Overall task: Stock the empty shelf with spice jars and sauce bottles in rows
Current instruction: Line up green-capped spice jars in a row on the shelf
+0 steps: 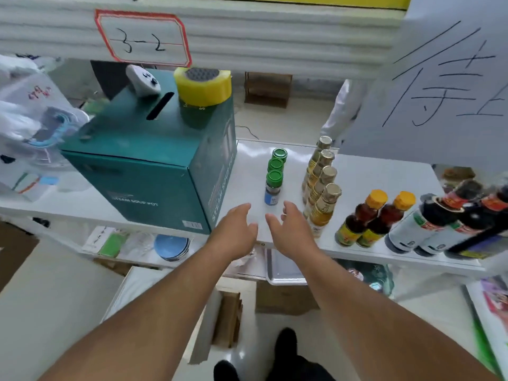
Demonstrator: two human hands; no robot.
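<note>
On the white shelf (365,174) stand rows running front to back. Three green-capped spice jars (273,185) form one row in the middle. To their right is a row of gold-capped bottles of yellow liquid (321,185), then two orange-capped dark sauce bottles (376,215), then several black bottles with red labels (445,218). My left hand (236,229) and my right hand (288,229) hover side by side over the shelf's front edge, just before the spice jars. Both are empty, fingers loosely spread.
A teal cardboard box (154,166) fills the shelf's left part, with a yellow tape roll (203,86) and a grey controller (143,81) on top. A paper sign (439,86) hangs at upper right. Plastic bags (33,119) lie far left. A lower shelf holds a metal tray (286,270).
</note>
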